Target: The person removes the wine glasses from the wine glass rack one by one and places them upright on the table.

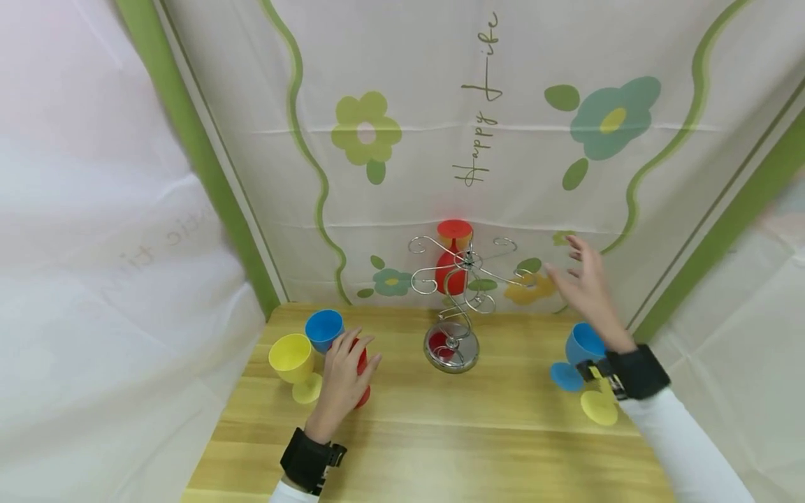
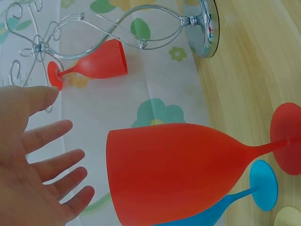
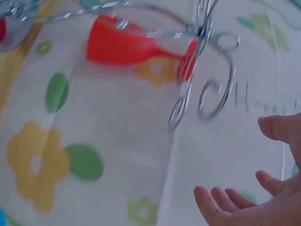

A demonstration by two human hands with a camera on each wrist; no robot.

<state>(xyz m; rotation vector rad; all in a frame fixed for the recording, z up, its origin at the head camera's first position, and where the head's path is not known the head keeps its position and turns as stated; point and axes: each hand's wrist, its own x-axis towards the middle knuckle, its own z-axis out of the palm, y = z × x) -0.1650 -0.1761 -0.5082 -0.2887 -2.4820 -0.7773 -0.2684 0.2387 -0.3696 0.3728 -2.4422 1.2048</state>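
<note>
A silver wire goblet rack (image 1: 453, 356) with curled arms stands on a round mirrored base at the back of the table. From it a red goblet (image 1: 448, 276) hangs upside down, its foot among the arms. Over an upright red goblet (image 2: 183, 167) on the left is my left hand (image 1: 339, 377), its fingers spread; the left wrist view shows a gap between fingers and cup. In the air right of the rack, my right hand (image 1: 588, 290) has its fingers apart and holds nothing. The curled arm ends are nearest to it.
Beside the left hand stand a yellow goblet (image 1: 292, 358) and a blue goblet (image 1: 323, 327). Under the right forearm are another blue goblet (image 1: 583, 341) and a yellow goblet (image 1: 599, 408), partly hidden. A flower-printed cloth (image 1: 409, 195) hangs behind the wooden table (image 1: 440, 440).
</note>
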